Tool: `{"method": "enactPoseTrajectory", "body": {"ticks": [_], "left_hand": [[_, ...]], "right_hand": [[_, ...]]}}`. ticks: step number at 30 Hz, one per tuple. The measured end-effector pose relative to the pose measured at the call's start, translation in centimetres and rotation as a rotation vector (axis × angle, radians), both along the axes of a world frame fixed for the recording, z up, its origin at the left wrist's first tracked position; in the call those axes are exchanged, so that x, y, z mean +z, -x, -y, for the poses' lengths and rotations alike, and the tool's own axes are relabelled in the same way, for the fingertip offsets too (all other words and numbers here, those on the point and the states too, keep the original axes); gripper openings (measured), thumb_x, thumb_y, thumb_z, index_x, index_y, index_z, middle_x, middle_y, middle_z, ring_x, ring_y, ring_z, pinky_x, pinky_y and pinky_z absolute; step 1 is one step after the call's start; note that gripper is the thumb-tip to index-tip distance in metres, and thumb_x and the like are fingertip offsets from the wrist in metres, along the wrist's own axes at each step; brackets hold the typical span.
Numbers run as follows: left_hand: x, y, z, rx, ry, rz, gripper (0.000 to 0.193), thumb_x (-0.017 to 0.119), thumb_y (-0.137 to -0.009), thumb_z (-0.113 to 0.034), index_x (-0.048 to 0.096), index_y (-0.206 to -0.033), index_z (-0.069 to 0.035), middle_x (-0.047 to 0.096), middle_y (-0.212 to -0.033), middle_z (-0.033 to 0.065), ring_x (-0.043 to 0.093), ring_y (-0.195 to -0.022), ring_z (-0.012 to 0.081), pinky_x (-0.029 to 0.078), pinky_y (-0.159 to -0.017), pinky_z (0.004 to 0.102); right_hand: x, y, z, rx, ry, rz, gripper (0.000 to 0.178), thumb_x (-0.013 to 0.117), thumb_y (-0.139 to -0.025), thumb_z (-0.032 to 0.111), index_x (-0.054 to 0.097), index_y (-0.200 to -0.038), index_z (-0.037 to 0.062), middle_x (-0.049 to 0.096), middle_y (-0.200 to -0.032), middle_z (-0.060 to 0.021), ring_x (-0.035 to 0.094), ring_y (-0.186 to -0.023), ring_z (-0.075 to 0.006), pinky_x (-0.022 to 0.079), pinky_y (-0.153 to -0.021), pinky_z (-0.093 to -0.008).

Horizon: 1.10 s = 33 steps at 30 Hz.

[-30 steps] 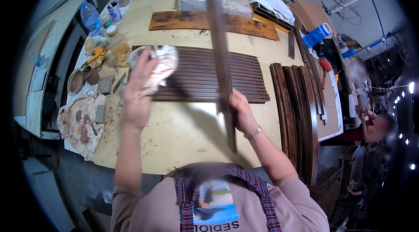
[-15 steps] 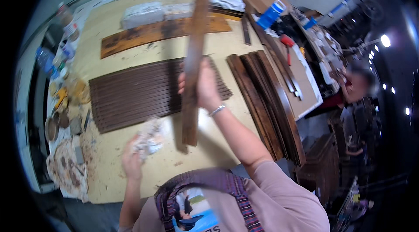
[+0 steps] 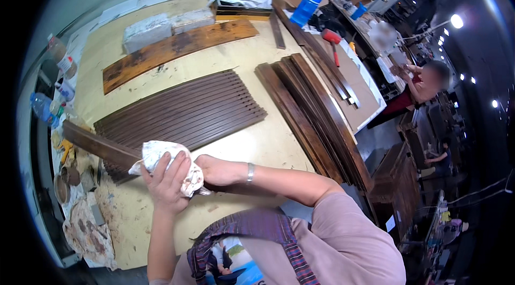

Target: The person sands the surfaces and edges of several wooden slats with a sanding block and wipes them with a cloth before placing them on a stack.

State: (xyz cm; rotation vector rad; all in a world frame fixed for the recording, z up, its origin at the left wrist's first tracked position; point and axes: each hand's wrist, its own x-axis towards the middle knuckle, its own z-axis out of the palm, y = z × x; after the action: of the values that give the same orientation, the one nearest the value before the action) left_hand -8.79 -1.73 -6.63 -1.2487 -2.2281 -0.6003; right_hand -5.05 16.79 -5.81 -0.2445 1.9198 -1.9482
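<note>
My left hand (image 3: 169, 185) presses a stained white rag (image 3: 157, 151) around a long dark-brown wooden strip (image 3: 99, 144). Close beside it, my right hand (image 3: 219, 171) is closed on the same strip, its fingers partly hidden behind the rag. The strip slants across in front of me, its far end toward the left side of the table. Beneath and beyond it lies a row of narrow dark wooden slats (image 3: 185, 113), side by side. To the right rests a group of longer brown boards (image 3: 316, 118).
A blotchy orange-brown board (image 3: 177, 54) lies farther back, before white wrapped blocks (image 3: 147, 33). Bottles (image 3: 61, 55) and small pots (image 3: 61, 187) line the left edge. A red mallet (image 3: 332, 43) and blue container (image 3: 307, 7) are at back right. Another person (image 3: 424, 86) sits beyond.
The strip has swung from upright to lying slantwise toward the left. My left hand has brought the rag onto it, and my right hand has come down and nearer to the left.
</note>
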Motion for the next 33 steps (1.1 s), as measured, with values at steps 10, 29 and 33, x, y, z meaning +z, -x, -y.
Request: {"method": "enactPoseTrajectory", "body": {"ticks": [10,29,33], "left_hand": [[-0.6,0.3,0.3,-0.060,0.022,0.181,0.042,0.046,-0.089,-0.025,0.061,-0.125,-0.008,0.061,-0.129,0.0065,0.046,-0.130,0.0330,0.011,-0.114,0.0591],[-6.9,9.0,18.0,0.607,-0.250,0.691,0.034,0.051,-0.093,-0.026,0.057,-0.094,0.007,0.058,-0.083,0.0225,0.053,-0.079,0.0386,0.038,-0.075,0.0494],[-5.6,7.8,16.1,0.606,-0.466,0.646,0.025,0.055,-0.095,-0.021,0.062,-0.096,0.003,0.054,-0.070,0.0024,0.046,-0.061,0.0121,0.039,-0.055,0.0329]], "right_hand": [[0.1,-0.6,-0.3,-0.129,-0.268,-0.160,0.041,0.046,-0.096,0.022,0.060,-0.077,-0.0103,0.058,-0.060,-0.0205,0.056,-0.055,-0.0258,0.049,-0.061,-0.0366],[2.9,-10.3,-5.1,0.268,-0.416,0.201,0.037,0.073,-0.076,0.027,0.063,-0.085,-0.0080,0.062,-0.065,-0.0156,0.057,-0.058,-0.0200,0.046,-0.055,-0.0360],[0.5,-12.0,-5.5,0.263,-0.469,0.235,0.034,0.073,-0.082,0.025,0.065,-0.093,-0.0066,0.065,-0.072,-0.0151,0.055,-0.065,-0.0111,0.049,-0.065,-0.0315]]}}
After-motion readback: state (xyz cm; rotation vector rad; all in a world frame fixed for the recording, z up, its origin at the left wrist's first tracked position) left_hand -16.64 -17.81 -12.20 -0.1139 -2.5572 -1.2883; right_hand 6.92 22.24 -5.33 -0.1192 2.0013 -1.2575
